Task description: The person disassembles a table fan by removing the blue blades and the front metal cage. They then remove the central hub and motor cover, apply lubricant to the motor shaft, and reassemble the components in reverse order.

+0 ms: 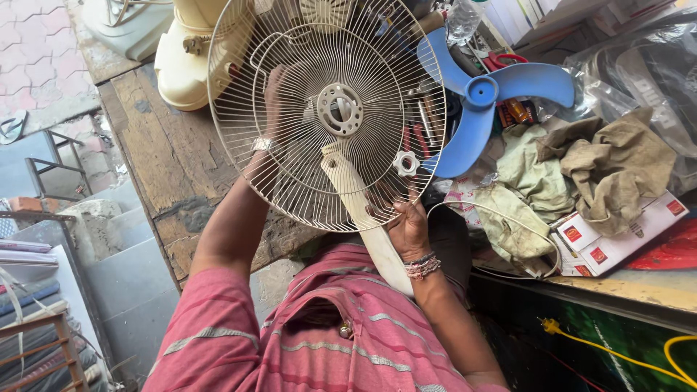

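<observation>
Between the two hands, held up in front of the person's chest, is a round cream wire fan guard (327, 109), tilted so its flat face looks toward the camera. A cream plastic fan neck (356, 199) runs from the guard's hub down toward the person's lap; that is its long axis, slanting slightly to the right.

The right hand (408, 226) grips the guard's lower rim, fingers (398, 210) curled closed around the wires just beside the neck. The left hand (274, 98) lies behind the guard, seen through the wires, above and left of the hub; its fingers look spread against the back, but whether they close on anything cannot be told. The right hand is the nearer one to the neck and to a small white plastic nut (406, 163) that sits on the mesh just above its fingers.

Beyond the guard, up and right of the right fingers, a blue three-blade fan propeller (483, 94) rests on the wooden desk (163, 156) among tools. Further right lie crumpled olive rags (602, 167) and a white and red carton (617, 243). Above the left fingers stands a cream fan motor housing (185, 58).
</observation>
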